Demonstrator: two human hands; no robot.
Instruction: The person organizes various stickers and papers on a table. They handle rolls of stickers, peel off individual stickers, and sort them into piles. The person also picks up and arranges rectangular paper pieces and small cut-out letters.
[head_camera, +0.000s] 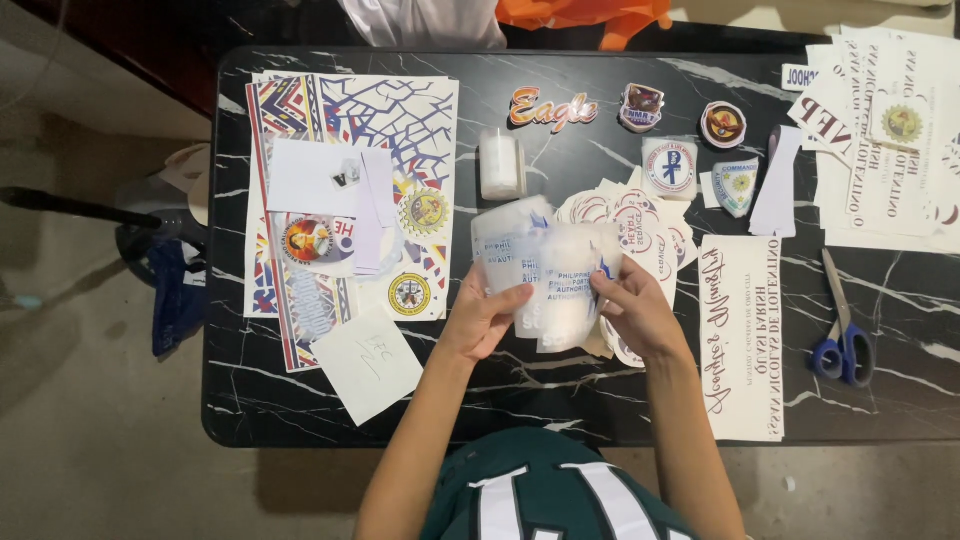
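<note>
In the middle of the frame, both bare hands are holding up a small stack of translucent, frosted plastic film sheets with blue printing, just above the black marble-patterned tabletop. The left hand is gripping the stack's lower left edge, with the thumb pressing on the front and the fingers curling behind. The right hand is pinching the stack's right edge between thumb and fingertips. The sheets are fanning out slightly, overlapping one another and tilting toward the camera.

Directly behind the sheets, a loose pile of round white printed stickers with red rims is lying on the table, partly hidden by the right hand. Above the left hand, a small roll of clear film is standing near the table's upper centre. In the left part of the frame, a large printed sheet with red, blue and white patterns and round seals is lying flat, with white paper scraps on top, and a blank white paper square is resting at its lower edge. To the right, a long white strip with brown mirrored lettering is lying beside blue-handled scissors. More white printed sheets are piling up in the upper right corner.
</note>
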